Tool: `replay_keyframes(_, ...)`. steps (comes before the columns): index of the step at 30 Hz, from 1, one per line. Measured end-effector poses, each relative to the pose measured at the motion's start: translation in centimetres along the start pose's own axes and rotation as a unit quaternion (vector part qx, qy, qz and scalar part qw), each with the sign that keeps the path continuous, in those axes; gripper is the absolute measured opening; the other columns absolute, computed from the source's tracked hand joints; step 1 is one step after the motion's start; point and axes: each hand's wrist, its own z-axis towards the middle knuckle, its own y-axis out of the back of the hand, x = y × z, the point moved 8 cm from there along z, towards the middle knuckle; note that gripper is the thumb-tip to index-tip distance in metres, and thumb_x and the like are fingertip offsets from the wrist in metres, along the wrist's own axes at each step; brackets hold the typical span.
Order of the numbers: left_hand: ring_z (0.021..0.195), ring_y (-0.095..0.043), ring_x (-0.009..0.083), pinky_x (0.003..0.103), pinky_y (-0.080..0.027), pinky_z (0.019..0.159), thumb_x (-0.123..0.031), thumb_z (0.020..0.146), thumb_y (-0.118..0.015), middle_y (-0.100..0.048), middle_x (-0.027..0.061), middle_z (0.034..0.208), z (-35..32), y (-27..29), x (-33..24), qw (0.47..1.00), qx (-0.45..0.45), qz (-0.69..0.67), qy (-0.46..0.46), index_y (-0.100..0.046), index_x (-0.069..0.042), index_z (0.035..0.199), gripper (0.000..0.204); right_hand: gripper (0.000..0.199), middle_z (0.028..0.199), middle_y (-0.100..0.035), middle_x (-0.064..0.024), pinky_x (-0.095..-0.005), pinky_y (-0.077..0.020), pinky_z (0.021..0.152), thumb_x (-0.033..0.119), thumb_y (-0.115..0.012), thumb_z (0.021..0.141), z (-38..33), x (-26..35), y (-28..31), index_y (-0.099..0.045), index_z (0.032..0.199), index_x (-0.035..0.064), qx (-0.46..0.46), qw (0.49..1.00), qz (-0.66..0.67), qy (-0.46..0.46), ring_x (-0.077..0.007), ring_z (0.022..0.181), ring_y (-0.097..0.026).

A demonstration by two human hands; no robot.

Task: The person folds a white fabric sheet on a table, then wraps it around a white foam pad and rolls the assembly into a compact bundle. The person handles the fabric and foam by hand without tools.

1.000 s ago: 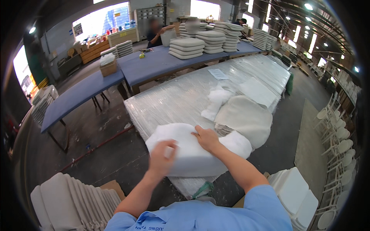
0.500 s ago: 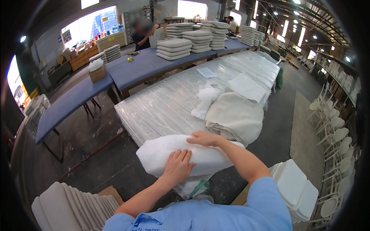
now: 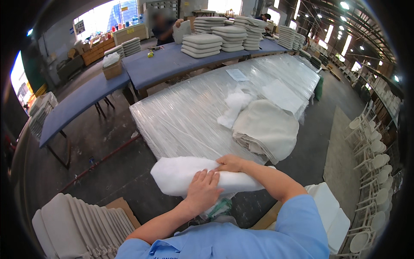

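A thick white piece of fluffy wadding (image 3: 172, 175) lies folded across the near end of the plastic-wrapped table, just ahead of my body. My left hand (image 3: 204, 190) rests flat on its near side, fingers stretched out and close together. With fingers bent, my right hand (image 3: 230, 164) grips the wadding at its upper edge, the thumb side near my left fingertips. Whether anything sits inside the wadding is hidden. Beyond it lies a stack of beige fabric covers (image 3: 267, 125), with a loose tuft of white fibre (image 3: 235, 103) beside it.
Clear plastic wraps the table (image 3: 181, 108). Blue tables (image 3: 159, 71) behind carry stacked grey cushions (image 3: 202, 45), where another person (image 3: 166, 30) works. Upright cushions (image 3: 73, 224) stand at lower left, white pads (image 3: 327, 211) at lower right. White chair frames (image 3: 375, 172) line the right.
My hands have come closer together on the wadding; the left shifted slightly right, and the right moved a little lower with its fingers more bent. The wadding looks flatter. The view has shifted slightly.
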Motion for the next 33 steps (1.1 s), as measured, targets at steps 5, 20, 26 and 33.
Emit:
replay_keyframes(5, 0.133, -0.057, 0.0411, 0.051, -0.037, 0.117, -0.035, 0.094, -0.07, -0.062, 0.0225, 0.14, 2.2, -2.2, -1.9, 0.999, -0.044, 0.031, -0.006, -0.061, 0.003, 0.138, 0.059, 0.052, 0.096, -0.073, -0.0192, -0.0438, -0.0484, 0.078, 0.049, -0.071, 0.092, 2.5, -0.3, 0.3, -0.073, 0.109, 0.0005, 0.06, 0.997, 0.013, -0.043, -0.0326, 0.084, -0.063)
replay_keyframes(20, 0.11, -0.069, 0.0358, 0.049, -0.047, 0.104, -0.037, 0.096, -0.067, -0.075, 0.0179, 0.115, 7.4, -3.9, -0.9, 0.981, -0.026, 0.051, 0.186, -0.073, 0.002, 0.118, 0.045, 0.026, 0.078, -0.07, -0.0171, -0.0487, -0.0496, 0.069, 0.036, -0.068, 0.099, -1.7, -2.4, 11.9, -0.065, 0.099, 0.0095, 0.027, 0.995, -0.033, 0.092, -0.0362, 0.076, -0.069)
replay_keyframes(26, 0.114, -0.068, 0.0369, 0.05, -0.046, 0.107, -0.034, 0.096, -0.068, -0.074, 0.0183, 0.119, 9.7, -4.5, -1.5, 0.968, 0.02, 0.104, 0.227, -0.073, 0.0, 0.12, 0.043, 0.028, 0.084, -0.07, -0.0218, -0.0496, -0.0512, 0.073, 0.037, -0.064, 0.1, -1.4, -8.0, 2.7, -0.063, 0.1, 0.0086, 0.084, 0.983, 0.123, 0.11, -0.0445, 0.084, -0.068)
replay_keyframes(33, 0.126, -0.061, 0.0384, 0.053, -0.036, 0.115, -0.033, 0.097, -0.065, -0.068, 0.0186, 0.133, 14.4, -8.7, -5.2, 0.974, 0.023, 0.087, 0.209, -0.069, -0.001, 0.129, 0.045, 0.027, 0.089, -0.074, -0.0198, -0.0467, -0.0534, 0.075, 0.036, -0.064, 0.1, -0.6, -10.4, 2.0, -0.068, 0.106, 0.0103, 0.033, 0.976, 0.203, 0.072, -0.0388, 0.085, -0.072)
